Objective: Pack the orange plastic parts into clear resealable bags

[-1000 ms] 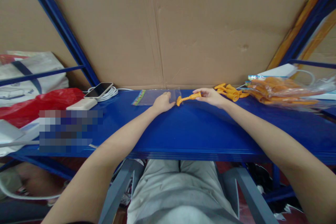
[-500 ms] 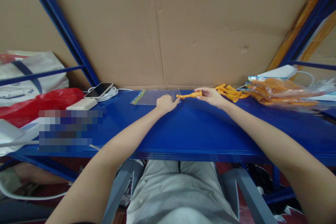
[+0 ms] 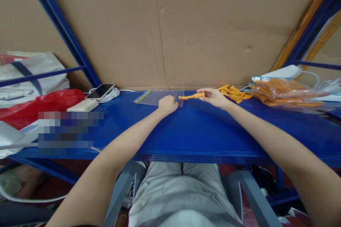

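Observation:
A clear plastic bag (image 3: 153,98) with a colourful printed strip at its left end lies on the blue tabletop (image 3: 181,131). My left hand (image 3: 167,105) is closed at the bag's right end, fingers curled onto the film; the fingertips are partly hidden. Just right of it, my right hand (image 3: 214,98) grips the wide end of an orange plastic horn-shaped toy (image 3: 192,96). The toy's thin end points left, close to the bag's right edge. Beyond the right hand lies a small pile of similar orange pieces (image 3: 234,94).
Filled clear bags of orange pieces (image 3: 285,92) sit at the right. On the left are a phone (image 3: 100,91) on a coiled white cable (image 3: 112,95), a white block (image 3: 83,106) and a red plastic bag (image 3: 53,103). A cardboard panel (image 3: 197,35) stands behind the table.
My left thumb has drawn in from its stretched position toward the curled fingers. The bag's right end shows a little more. The right hand and the orange toy have hardly moved.

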### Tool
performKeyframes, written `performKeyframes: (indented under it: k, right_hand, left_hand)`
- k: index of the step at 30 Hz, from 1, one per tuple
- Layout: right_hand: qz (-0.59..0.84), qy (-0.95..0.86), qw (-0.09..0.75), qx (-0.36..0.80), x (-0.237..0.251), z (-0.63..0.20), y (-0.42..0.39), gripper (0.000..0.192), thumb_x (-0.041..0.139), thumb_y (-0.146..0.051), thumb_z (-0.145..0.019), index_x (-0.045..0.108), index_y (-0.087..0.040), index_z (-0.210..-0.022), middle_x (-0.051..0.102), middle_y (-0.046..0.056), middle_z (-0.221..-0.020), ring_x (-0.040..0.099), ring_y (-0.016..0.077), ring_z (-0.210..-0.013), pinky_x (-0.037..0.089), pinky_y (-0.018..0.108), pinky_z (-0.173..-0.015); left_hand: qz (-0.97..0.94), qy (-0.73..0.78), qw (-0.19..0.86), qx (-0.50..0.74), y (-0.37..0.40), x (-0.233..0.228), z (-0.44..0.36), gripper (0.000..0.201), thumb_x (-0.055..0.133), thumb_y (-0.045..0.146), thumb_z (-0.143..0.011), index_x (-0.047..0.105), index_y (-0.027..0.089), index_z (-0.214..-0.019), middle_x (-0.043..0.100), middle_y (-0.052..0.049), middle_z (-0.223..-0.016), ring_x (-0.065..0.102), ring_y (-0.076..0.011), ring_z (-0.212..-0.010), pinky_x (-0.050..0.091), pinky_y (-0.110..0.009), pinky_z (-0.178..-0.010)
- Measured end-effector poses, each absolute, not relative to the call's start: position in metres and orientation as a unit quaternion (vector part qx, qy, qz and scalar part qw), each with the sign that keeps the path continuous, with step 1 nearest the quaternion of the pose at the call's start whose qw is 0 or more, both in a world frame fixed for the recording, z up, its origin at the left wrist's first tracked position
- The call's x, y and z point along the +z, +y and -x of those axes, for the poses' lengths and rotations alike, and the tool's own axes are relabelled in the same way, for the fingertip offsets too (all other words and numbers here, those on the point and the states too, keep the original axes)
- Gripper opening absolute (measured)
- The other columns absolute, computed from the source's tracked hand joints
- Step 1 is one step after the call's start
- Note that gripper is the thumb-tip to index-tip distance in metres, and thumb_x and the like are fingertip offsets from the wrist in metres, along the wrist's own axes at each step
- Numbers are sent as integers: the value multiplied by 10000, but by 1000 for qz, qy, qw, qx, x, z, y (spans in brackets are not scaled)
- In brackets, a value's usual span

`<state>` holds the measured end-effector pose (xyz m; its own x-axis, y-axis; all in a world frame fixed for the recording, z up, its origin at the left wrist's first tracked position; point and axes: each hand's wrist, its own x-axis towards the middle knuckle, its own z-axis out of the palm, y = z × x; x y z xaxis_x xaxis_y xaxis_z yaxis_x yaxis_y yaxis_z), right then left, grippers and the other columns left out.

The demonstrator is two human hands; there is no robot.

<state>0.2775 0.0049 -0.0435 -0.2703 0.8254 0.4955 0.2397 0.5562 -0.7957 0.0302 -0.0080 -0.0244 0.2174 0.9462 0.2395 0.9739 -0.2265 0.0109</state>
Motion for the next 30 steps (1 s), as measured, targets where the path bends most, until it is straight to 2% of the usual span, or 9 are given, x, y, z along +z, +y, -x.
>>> performKeyframes:
  k: [6,14,19,23,26,30]
  right_hand:
    - [338,-774,470,256,-45,-277,6,312,793,-375,-709,726,-202,-960,734,92,-1090,685,247,-1029,509,465,-991]
    - [321,-812,464,150,-40,-279,3,144,705,-282,-789,730,-219,-916,682,115,-1217,620,264,-1173,462,511,-1031]
    - [339,-812,457,128,-41,-278,3,152,685,-257,-799,730,-223,-941,688,110,-1198,622,262,-1161,476,503,-1019]
    - [393,-793,434,167,-39,-280,2,235,724,-306,-778,712,-198,-987,712,106,-1094,668,242,-1026,536,442,-927]
    - [451,-771,384,233,-30,-281,-6,308,754,-336,-766,695,-176,-1023,728,79,-924,680,183,-790,568,341,-757]
    - [522,-746,303,283,-17,-278,-22,241,763,-352,-770,715,-152,-894,664,26,-657,559,109,-522,447,222,-496]
  left_hand:
    - [802,-581,67,-122,-11,-24,-29,299,424,232,-927,709,175,-997,700,-100,-1139,675,-259,-1049,538,-332,-832]
    - [858,-491,76,-131,-8,-31,-29,245,472,236,-922,704,166,-958,695,-89,-1078,666,-227,-1005,516,-291,-773]
    - [885,-443,66,-127,-6,-32,-27,228,490,237,-907,707,171,-927,686,-70,-1074,663,-208,-983,512,-284,-787]
    - [884,-447,66,-117,-8,-30,-27,238,474,236,-908,704,173,-919,678,-63,-1086,661,-198,-970,510,-279,-778]
    - [881,-453,65,-118,-10,-29,-28,241,464,242,-912,694,169,-899,677,-70,-1069,660,-201,-955,509,-285,-767]
    - [875,-462,65,-129,-10,-29,-28,205,481,232,-896,676,169,-883,679,-77,-1063,656,-211,-961,503,-290,-759]
